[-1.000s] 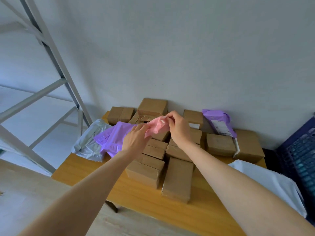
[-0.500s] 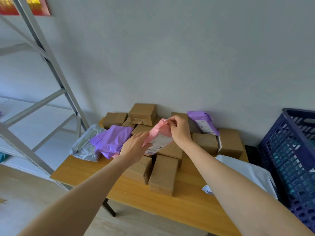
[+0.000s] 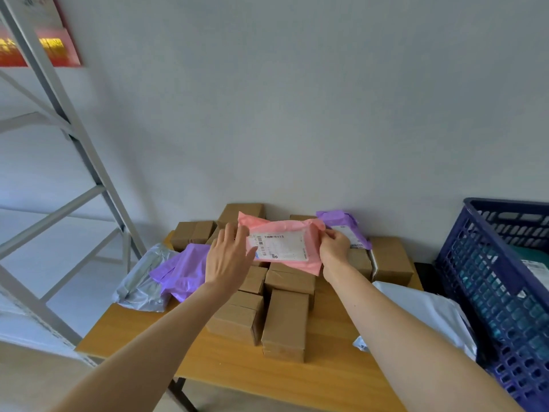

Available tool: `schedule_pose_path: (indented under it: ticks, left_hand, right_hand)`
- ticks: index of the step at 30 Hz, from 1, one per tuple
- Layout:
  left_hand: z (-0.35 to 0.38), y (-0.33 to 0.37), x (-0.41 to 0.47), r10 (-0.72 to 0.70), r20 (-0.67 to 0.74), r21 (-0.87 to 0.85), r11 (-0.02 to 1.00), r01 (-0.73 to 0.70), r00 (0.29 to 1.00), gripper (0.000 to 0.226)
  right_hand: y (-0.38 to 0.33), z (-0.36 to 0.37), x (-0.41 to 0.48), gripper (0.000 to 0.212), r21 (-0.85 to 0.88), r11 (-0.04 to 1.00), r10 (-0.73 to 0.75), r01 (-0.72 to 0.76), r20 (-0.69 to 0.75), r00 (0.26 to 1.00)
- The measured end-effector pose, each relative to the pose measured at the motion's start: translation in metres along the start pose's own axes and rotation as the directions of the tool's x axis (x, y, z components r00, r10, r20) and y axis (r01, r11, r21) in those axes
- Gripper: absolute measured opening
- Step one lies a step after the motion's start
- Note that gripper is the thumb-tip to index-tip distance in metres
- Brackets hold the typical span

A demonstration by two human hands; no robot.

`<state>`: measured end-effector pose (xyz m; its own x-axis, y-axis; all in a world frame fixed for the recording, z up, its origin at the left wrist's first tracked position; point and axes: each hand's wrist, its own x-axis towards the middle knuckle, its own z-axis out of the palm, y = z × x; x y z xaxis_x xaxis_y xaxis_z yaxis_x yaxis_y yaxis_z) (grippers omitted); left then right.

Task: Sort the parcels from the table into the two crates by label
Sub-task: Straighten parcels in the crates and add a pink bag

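Turned since half a second ago, the pink mailer (image 3: pixel 285 233) now faces me with its label (image 3: pixel 280 246) forward, raised above the cardboard boxes (image 3: pixel 285 319) at 12 o'clock on the table (image 3: pixel 297 379). My right hand (image 3: pixel 334 248) pinches its right edge, fingers curled; my left hand (image 3: pixel 227 258) lies nearly flat, fingers straight, against its left end, hiding that corner. The print is too small to read. Film glossy and crinkled; boxes matte brown; latticed blue crate (image 3: pixel 490 281) cut off at 3 o'clock.
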<state>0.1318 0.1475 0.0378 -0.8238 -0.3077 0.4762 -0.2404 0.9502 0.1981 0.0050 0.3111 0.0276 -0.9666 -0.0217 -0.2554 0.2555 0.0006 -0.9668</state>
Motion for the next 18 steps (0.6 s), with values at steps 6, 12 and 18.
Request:
schedule_pose_path:
  ticks: [6,12,18]
  left_hand:
    - [0.005,0.008,0.007,-0.082,0.379,-0.202,0.965,0.169,0.922,0.039]
    - [0.004,0.021,0.023,-0.225,0.569,-0.739,0.283,0.612,0.791,0.038]
    - [-0.010,0.019,0.037,-0.354,0.590,-0.804,-0.175,0.568,0.726,0.036]
  right_hand:
    - [-0.021,0.012,-0.014,0.032,0.278,0.951,0.128,-0.138,0.055,0.990]
    - [-0.034,0.036,-0.033,0.018,0.590,0.762,0.196,-0.266,0.180,0.964]
    - [-0.028,0.041,-0.033,0.018,0.697,0.636,0.192,-0.331,0.272,0.943]
